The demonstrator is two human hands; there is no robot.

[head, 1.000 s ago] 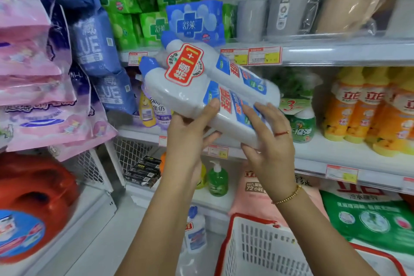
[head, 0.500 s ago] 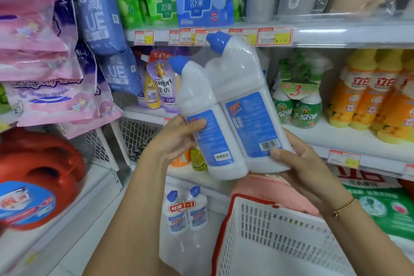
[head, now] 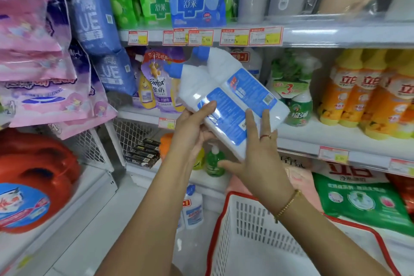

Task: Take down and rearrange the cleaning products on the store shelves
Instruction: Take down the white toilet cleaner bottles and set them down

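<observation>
Head view: our left hand (head: 192,127) grips the lower left edge of the twin pack of white cleaner bottles (head: 228,96), thumb over the blue label. Our right hand (head: 257,157) lies flat against its bottom end, fingers straight, thumb spread, so the pack hangs tilted in the air, blue caps pointing up and away from both hands toward the middle shelf (head: 313,139). We judge it taken down but not yet placed: the white basket (head: 246,226) sits under the right wrist, a like pack (head: 192,208) stands below the left forearm, and most rearranging looks undone.
</observation>
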